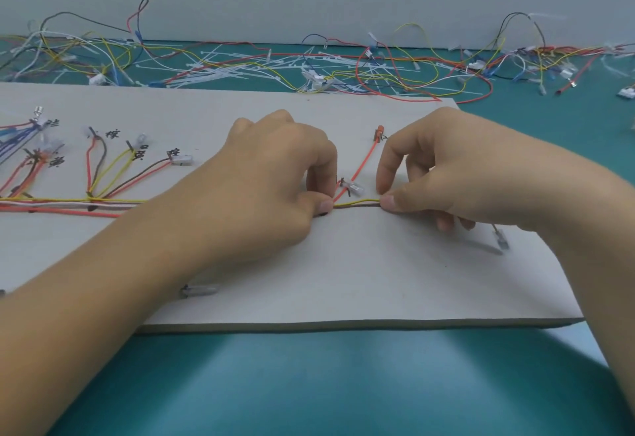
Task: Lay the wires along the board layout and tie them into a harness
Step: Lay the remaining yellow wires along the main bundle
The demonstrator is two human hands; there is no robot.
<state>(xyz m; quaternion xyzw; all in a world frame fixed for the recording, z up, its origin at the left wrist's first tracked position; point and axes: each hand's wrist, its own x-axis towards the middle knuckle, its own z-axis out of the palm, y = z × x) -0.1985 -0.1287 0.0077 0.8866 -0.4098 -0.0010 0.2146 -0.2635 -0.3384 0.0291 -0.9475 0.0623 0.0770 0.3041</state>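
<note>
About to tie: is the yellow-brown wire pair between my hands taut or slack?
Taut: the wire pair runs nearly straight from left hand to right hand.

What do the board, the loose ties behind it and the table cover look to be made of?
Board: probably painted wood or fibreboard; matte off-white top, darker bare edge. Ties: translucent white strips, likely nylon plastic. Table cover: teal, smooth with a soft sheen, perhaps a rubber or vinyl mat.
</note>
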